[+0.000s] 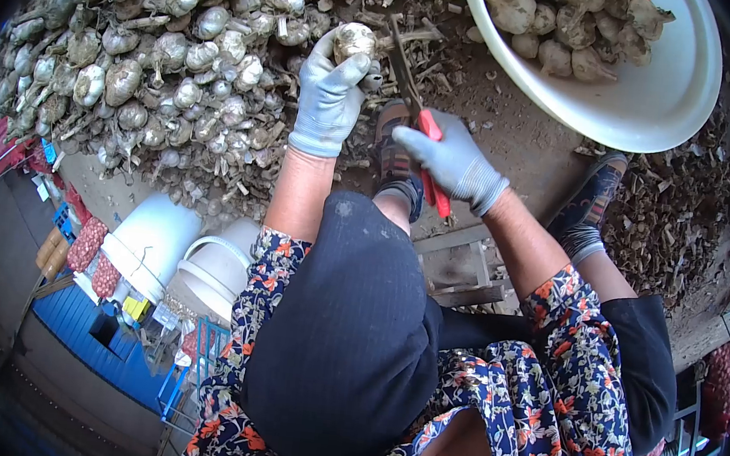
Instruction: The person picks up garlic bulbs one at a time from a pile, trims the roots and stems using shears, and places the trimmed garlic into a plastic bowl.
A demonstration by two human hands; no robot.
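My left hand (329, 100), in a grey-white work glove, is closed around a garlic bulb (355, 42), with the thumb pressed across its lower side. In my right hand (459, 162), gloved alike, is a pair of pruning shears (430, 126) with red handles. Their dark blades (405, 70) point up and to the left, just right of the bulb. Pale dry stalk pieces (423, 33) show beside the blade tips. Behind my left hand a large heap of garlic with stalks (170, 52) spreads out to the left.
A white basin (608, 120) with trimmed garlic bulbs (573, 27) stands at the upper right. Dry trimmings (686, 217) cover the ground on the right. White buckets (151, 232) and red net sacks (87, 243) are at lower left. My knee (353, 253) rises below my hands.
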